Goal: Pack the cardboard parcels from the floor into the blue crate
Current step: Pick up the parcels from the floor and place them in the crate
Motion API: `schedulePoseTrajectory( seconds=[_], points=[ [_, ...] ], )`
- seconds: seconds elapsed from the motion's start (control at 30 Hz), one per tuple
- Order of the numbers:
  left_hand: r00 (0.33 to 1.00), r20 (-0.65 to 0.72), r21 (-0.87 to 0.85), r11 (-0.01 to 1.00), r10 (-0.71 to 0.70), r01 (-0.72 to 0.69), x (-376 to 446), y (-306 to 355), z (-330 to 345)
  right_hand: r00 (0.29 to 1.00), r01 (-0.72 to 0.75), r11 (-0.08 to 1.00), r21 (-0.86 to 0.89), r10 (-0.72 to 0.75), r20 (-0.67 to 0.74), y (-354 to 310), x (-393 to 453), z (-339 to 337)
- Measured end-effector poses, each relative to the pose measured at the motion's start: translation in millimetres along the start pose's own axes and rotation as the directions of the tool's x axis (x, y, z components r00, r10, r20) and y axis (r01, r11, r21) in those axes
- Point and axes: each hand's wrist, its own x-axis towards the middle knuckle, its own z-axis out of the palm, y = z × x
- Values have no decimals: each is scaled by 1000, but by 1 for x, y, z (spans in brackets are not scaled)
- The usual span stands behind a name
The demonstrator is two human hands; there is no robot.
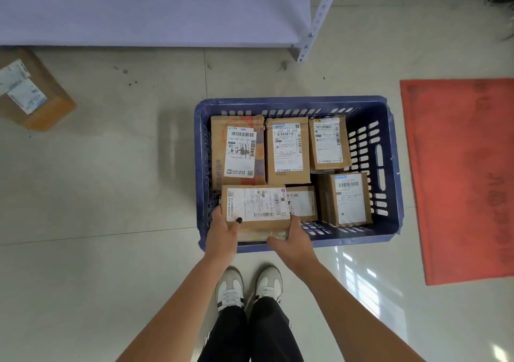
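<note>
- Both hands clamped on one labelled cardboard parcel (257, 208): left hand (222, 233) on its left end, thumb on top; right hand (292, 240) under the right corner.
- Held at the 7 o'clock corner of the blue crate (389, 167).
- Five more parcels inside already.
- One stray parcel (30, 92) on the floor, 10 o'clock of the crate.
- Red mat (461, 178) at 3 o'clock.

A parcel storeroom or small warehouse: a slotted blue plastic crate (389, 167) of labelled brown cardboard parcels (288, 150) stands on a glossy pale tiled floor (111, 195), by a perforated grey metal shelving upright (317, 22)
</note>
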Motion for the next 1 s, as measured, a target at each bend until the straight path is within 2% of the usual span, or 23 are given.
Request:
schedulePoseTrajectory(
  seconds=[0.33,0.43,0.57,0.77,0.87,1.0],
  points=[
    [991,91,78,991,100,-107,5,7,62,989,-95,995,36,98,-111,30,29,-46],
    [985,124,123,983,121,-136,9,4,91,983,-125,990,-60,115,-140,43,43,-65],
    [987,129,178,977,97,-119,28,-3,121,984,-171,961,-215,156,-87,56,66,-78],
    [993,98,260,962,62,-86,59,-11,131,985,-159,807,-569,166,-40,66,96,-74],
    [993,119,310,949,13,-49,63,-12,132,983,-179,754,-632,169,-77,63,103,-71],
    [989,150,304,952,-15,-31,62,-8,127,969,-246,751,-613,204,-139,54,99,-70]
  ],
)
